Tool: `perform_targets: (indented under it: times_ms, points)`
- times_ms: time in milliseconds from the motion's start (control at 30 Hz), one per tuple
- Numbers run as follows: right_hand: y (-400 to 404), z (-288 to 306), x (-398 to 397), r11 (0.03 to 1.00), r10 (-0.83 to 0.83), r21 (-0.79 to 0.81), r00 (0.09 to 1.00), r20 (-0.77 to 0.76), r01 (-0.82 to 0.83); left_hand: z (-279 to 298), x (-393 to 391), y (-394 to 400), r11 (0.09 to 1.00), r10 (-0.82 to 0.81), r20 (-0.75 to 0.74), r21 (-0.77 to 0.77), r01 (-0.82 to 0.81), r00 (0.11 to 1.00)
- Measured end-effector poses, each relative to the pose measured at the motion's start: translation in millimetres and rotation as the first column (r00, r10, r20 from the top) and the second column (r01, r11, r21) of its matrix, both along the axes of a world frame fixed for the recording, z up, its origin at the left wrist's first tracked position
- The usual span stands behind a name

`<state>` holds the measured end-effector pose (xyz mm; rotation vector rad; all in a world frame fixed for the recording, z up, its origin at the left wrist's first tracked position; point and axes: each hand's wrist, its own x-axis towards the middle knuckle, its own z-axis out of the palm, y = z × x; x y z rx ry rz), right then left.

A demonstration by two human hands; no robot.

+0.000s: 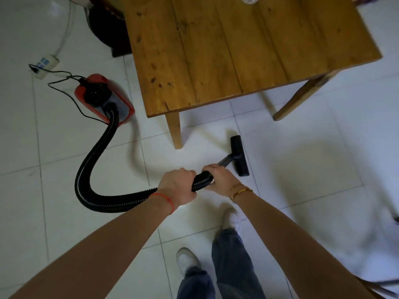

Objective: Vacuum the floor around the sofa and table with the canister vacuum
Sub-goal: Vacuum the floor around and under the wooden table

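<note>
— Where's the vacuum?
— The red vacuum (103, 98) sits on the white tile floor (64, 160), left of the wooden counter (226, 50); its black hose (95, 152) loops to the hands.
— And the fingers?
— Left hand (176, 186) and right hand (220, 179) both curl around the hose. The brush head (239, 156) rests on the floor near a counter leg (174, 130).

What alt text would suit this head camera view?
Both hands, left hand and right hand, grip a black vacuum hose, its floor nozzle on white tiles beside a wooden table. The red canister vacuum sits left.
</note>
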<state>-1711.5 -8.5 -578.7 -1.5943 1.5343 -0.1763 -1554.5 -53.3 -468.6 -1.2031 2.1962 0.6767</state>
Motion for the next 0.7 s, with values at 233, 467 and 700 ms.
perform_targets:
  times_ms: [233,467,700]
  points:
    - [-21,-2,-114,0.998,-0.032,0.045,0.998,-0.063,0.035,-9,-113,-23,1.0,-0.018,-0.048,-0.014,0.017,0.999]
    - [-43,-1,-190,0.997,-0.057,0.041,0.994,-0.088,0.061,-10,-189,-48,0.998,-0.055,-0.078,-0.028,0.053,0.995]
    - [-52,3,-195,0.999,-0.044,0.019,0.995,-0.085,0.046,-4,-194,-58,0.998,-0.065,-0.082,-0.026,0.063,0.994]
